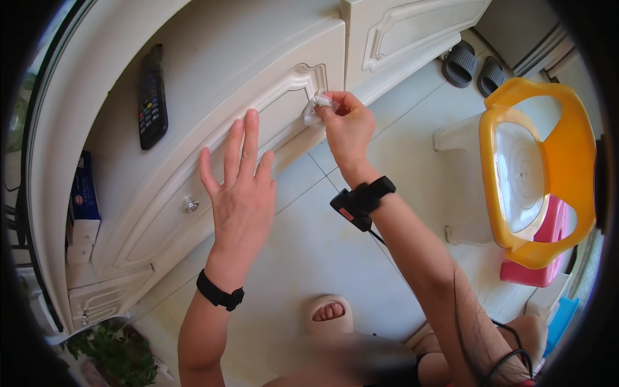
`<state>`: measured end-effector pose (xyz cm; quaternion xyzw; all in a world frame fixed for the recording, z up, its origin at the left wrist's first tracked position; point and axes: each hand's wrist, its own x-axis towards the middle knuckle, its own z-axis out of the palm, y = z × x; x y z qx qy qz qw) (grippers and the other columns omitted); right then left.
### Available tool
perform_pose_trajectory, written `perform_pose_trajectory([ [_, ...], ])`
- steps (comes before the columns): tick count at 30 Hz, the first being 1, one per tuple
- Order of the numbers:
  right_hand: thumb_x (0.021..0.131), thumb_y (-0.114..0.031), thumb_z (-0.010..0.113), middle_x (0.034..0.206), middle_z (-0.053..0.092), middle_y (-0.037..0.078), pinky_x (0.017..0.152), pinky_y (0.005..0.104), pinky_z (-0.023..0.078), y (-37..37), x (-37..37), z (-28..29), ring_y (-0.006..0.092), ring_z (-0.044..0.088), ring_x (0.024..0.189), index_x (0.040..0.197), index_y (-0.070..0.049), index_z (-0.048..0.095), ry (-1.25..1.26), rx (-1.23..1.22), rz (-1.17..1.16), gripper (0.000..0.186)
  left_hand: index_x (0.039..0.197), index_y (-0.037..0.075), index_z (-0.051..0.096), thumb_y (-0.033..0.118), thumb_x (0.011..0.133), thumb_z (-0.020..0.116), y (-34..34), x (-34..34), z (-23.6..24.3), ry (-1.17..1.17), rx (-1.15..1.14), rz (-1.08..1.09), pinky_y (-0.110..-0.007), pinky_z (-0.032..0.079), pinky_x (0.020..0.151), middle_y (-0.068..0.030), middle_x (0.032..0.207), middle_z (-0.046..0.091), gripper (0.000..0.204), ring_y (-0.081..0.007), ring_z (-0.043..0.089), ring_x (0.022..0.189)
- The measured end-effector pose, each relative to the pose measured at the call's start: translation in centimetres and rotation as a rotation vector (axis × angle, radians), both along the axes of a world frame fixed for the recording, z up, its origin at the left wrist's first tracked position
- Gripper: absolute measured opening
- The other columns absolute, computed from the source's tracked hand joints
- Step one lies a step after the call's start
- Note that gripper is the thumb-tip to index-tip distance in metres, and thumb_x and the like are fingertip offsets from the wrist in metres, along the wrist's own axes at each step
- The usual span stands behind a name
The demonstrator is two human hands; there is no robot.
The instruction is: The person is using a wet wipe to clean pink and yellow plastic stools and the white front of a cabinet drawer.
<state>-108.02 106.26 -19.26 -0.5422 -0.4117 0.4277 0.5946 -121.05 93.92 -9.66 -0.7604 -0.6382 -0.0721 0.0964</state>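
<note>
My right hand pinches a crumpled white tissue or cloth against the raised moulding near the right end of a cream drawer front. My left hand is spread open, its fingertips on or very near the same drawer front, right of a round crystal-like knob; whether they touch is hard to tell. I wear a black band on my left wrist and a strapped black device with a cable on my right.
A black remote and a blue box are on the cabinet at left. Grey slippers sit at back right. A yellow-and-white plastic stool with a pink one stands right. A plant is lower left, my slippered foot below.
</note>
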Motion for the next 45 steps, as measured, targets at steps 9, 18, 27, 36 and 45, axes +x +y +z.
perform_pose_trajectory([
  [9,0.073,0.005,0.068,0.088,0.063,0.005,0.066,0.0271,0.050,-3.1,-4.1,6.9,0.0143,0.061,0.075,0.085,-0.007,0.070,-0.201,0.611,0.095,0.017,0.103,0.004,0.064,0.005,0.073,0.072,-1.0,-0.6,-0.6,-0.046,-0.006,0.004,-0.057,0.015,0.112,-0.0105,0.155,0.029,0.031,-0.0233,0.026,0.144],
  [18,0.066,0.011,0.065,0.081,0.063,0.003,0.061,0.0276,0.049,-1.6,-2.8,6.6,0.0157,0.061,0.069,0.080,-0.010,0.070,-0.309,0.548,-0.162,0.025,0.097,0.003,0.066,0.003,0.078,0.068,-3.6,-3.1,-1.9,-0.177,0.086,0.000,-0.052,0.030,0.106,-0.0109,0.132,0.055,0.019,-0.0256,0.049,0.124],
  [27,0.064,0.001,0.070,0.076,0.061,-0.001,0.059,0.0272,0.050,-1.9,-4.3,6.0,0.0168,0.060,0.073,0.079,-0.015,0.072,-0.581,1.078,0.152,0.022,0.093,0.003,0.066,0.002,0.077,0.070,-4.9,-3.0,-2.9,-0.254,0.099,-0.043,-0.046,0.039,0.098,-0.0072,0.097,0.067,0.017,-0.0229,0.061,0.098],
  [36,0.065,0.005,0.077,0.080,0.067,0.000,0.055,0.0265,0.051,-6.7,-9.0,6.5,0.0143,0.063,0.067,0.084,-0.012,0.074,-0.527,0.985,0.305,0.026,0.090,0.001,0.065,-0.004,0.077,0.066,-6.6,-4.1,-2.5,-0.395,0.261,-0.001,-0.041,0.045,0.089,-0.0104,0.103,0.065,0.013,-0.0268,0.061,0.098],
  [45,0.077,0.011,0.057,0.102,0.071,0.009,0.076,0.0314,0.055,-7.4,-6.2,7.8,0.0262,0.067,0.086,0.104,-0.006,0.070,-0.473,0.702,0.610,0.034,0.097,-0.001,0.064,-0.001,0.081,0.066,-2.3,-5.8,-2.8,-0.397,0.648,-0.271,-0.035,0.055,0.081,-0.0070,0.113,0.058,0.017,-0.0252,0.057,0.111],
])
